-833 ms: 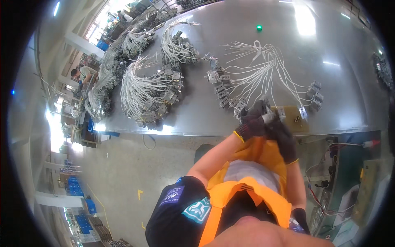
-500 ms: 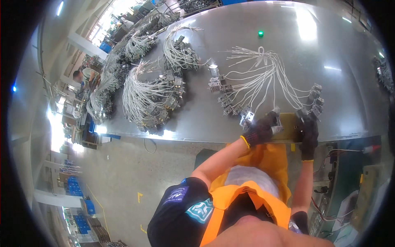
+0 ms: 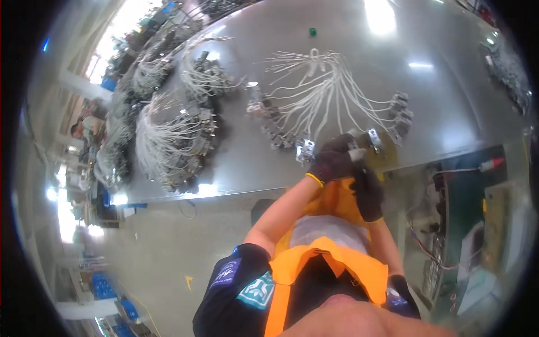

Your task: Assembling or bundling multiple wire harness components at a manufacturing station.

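Observation:
My left hand [image 3: 332, 158], in a dark glove with a yellow cuff, is closed around a small pale metal-looking part [image 3: 356, 153] at the table's front edge. Right against it is my right hand [image 3: 368, 194], also dark-gloved, with its curled fingertips at the same part; what they grip is hidden. Beyond the hands a tied bundle of white wires [image 3: 331, 84] lies fanned out, its loose ends pointing away. Small metal blocks sit on the near wire ends, among them a shiny block [image 3: 305, 150] beside my left hand and another block [image 3: 374, 140] just past my fingers.
A brownish-yellow pad [image 3: 387, 159] lies at the front edge of the grey metal table [image 3: 449, 121]. More wire bundles [image 3: 168, 140] with metal blocks are heaped at the left. A green round object [image 3: 313, 32] stands at the back, and another pile [image 3: 508, 73] lies far right.
My right hand has left the metal block at the right and come leftward and nearer me, meeting my left hand. The view has shifted, so the table appears further left.

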Tool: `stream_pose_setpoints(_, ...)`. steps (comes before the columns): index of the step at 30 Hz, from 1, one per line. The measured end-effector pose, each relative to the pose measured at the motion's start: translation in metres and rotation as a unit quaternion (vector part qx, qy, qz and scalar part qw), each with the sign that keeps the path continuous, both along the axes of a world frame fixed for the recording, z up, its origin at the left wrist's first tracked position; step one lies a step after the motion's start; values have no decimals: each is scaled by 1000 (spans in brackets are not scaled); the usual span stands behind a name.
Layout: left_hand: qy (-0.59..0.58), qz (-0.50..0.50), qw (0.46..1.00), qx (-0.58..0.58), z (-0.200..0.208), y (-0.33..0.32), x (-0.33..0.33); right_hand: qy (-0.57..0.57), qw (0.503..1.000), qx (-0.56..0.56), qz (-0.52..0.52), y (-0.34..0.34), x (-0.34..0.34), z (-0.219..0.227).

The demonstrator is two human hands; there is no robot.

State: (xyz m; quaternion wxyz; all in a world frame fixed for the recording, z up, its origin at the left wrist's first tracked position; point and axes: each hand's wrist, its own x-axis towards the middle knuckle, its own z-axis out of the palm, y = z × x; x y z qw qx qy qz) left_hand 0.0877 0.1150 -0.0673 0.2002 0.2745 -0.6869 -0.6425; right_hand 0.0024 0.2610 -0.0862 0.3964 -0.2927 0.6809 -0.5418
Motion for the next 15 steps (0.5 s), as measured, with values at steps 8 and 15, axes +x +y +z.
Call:
stream_pose_setpoints(8, -66, 75, 983, -151, 5, 7, -8, -109, 970, -194, -98, -6, 14, -22)
stream_pose_setpoints(15, -51, 34, 911, -407, -10, 2, -4, -84, 989, -102, -67, -4, -2, -2)
